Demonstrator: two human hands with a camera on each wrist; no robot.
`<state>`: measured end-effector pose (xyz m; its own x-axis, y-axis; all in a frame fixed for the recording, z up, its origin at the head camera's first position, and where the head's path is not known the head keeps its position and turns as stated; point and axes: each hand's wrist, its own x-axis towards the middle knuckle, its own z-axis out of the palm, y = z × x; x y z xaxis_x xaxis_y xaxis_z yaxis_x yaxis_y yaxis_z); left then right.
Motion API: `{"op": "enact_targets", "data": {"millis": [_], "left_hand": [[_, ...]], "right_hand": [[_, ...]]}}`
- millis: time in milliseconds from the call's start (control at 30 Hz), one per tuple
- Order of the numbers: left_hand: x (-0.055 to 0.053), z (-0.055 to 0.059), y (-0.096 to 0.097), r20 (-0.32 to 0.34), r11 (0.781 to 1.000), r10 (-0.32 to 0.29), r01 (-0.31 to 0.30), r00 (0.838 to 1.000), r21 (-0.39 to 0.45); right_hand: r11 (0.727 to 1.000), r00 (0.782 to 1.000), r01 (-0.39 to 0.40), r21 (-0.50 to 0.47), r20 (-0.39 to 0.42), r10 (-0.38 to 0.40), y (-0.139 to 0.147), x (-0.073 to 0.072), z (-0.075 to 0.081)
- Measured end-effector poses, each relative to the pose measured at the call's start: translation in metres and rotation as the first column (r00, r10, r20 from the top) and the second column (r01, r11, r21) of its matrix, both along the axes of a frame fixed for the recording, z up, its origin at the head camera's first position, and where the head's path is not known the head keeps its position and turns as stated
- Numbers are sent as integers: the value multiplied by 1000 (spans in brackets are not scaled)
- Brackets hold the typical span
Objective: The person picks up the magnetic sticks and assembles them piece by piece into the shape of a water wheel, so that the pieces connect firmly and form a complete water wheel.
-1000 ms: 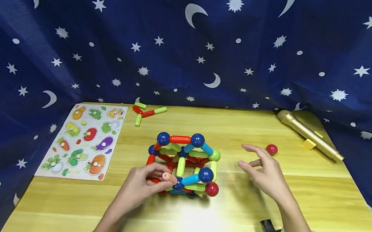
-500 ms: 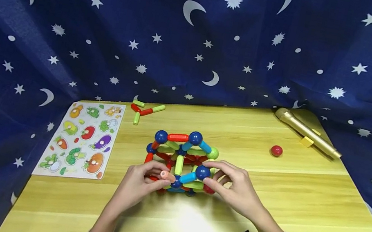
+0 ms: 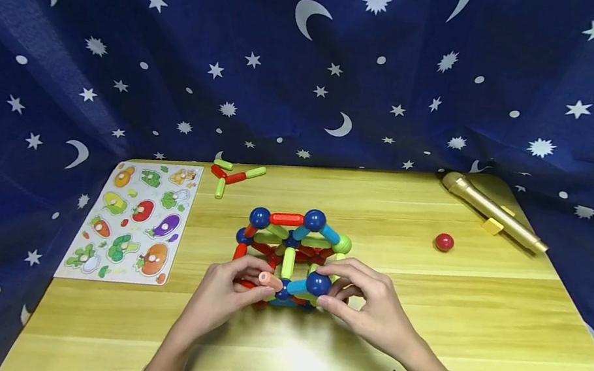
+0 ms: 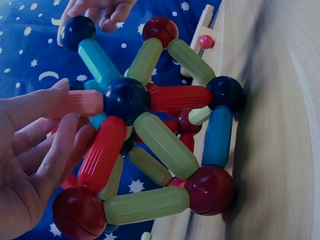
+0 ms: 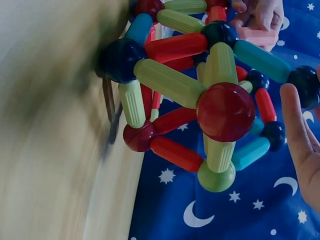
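A frame of coloured magnetic rods and balls (image 3: 286, 219) stands on the table. My left hand (image 3: 219, 291) is at its near left side, pinching a pink rod (image 4: 82, 103) between thumb and fingers. That rod's other end meets a dark blue ball (image 4: 127, 101), where several rods join. From the same ball a light blue rod (image 5: 262, 61) runs out to another dark blue ball (image 3: 318, 283). My right hand (image 3: 380, 306) pinches this outer ball between thumb and fingers. A red ball (image 5: 225, 112) lower on the frame is hidden behind the right hand in the head view.
A loose red ball (image 3: 444, 242) lies to the right. Behind it is a gold toy microphone (image 3: 495, 210) with yellow supports. Several joined red and green rods (image 3: 235, 178) lie at the back. On the left is a vegetable picture board (image 3: 129, 222). A starry blue curtain (image 3: 318, 63) borders the table.
My right hand has come left from beside the loose red ball and now grips the outer blue ball. That ball has shifted slightly down and inward. The left hand keeps its hold on the pink rod.
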<state>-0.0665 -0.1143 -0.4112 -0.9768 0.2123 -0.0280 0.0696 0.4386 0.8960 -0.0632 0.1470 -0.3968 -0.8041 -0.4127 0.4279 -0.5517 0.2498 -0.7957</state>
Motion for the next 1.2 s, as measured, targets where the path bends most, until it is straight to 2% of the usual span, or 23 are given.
{"op": "enact_targets", "data": {"millis": [133, 300, 367, 400, 467, 567, 600, 667, 767, 833, 933, 1000, 1100, 1200], "left_hand": [[1, 1, 0, 2, 1000, -10, 10, 1000, 2], [3, 3, -1, 12, 1000, -15, 15, 1000, -3], [6, 7, 0, -5, 999, 9, -9, 1000, -31], [9, 11, 0, -39, 997, 37, -39, 999, -64], [21, 20, 0, -137, 982, 112, -131, 984, -139], [42, 34, 0, -289, 942, 197, -263, 937, -209], [46, 36, 0, -324, 930, 210, -291, 922, -225], [50, 36, 0, -351, 926, 215, -304, 912, -225], [42, 30, 2, -322, 931, 222, -298, 920, -210], [34, 25, 4, -286, 942, 235, -291, 929, -169], [24, 18, 10, -226, 966, 209, -236, 952, -101], [19, 15, 14, -209, 977, 181, -199, 961, -72], [17, 12, 19, -212, 981, 167, -183, 963, -57], [17, 11, 20, -226, 980, 175, -191, 958, -50]], "right_hand": [[1000, 999, -8, -17, 38, 9, 0, 1, -2], [999, 999, -15, -41, 34, 16, 0, 1, -4], [999, 999, -16, -44, 29, 17, -1, 1, -4], [999, 1000, -16, -41, 25, 17, -2, 1, -4], [1000, 1000, -17, -20, 11, 17, -3, 1, -3], [999, 1000, -18, 31, -22, 19, -3, 0, -1], [999, 999, -14, 46, -31, 15, -3, -1, 0], [998, 999, -5, 68, -41, 8, -2, -3, 2], [997, 999, 3, 72, -32, 0, -1, -4, 4], [998, 1000, 1, 68, -18, 1, 0, -4, 4], [999, 1000, 1, 53, 11, -2, 1, -3, 4], [999, 999, 1, 41, 35, -3, 1, -2, 4], [1000, 998, -9, 23, 65, 7, 2, -1, 3], [1000, 996, -15, 12, 83, 14, 2, -1, 2]]}}
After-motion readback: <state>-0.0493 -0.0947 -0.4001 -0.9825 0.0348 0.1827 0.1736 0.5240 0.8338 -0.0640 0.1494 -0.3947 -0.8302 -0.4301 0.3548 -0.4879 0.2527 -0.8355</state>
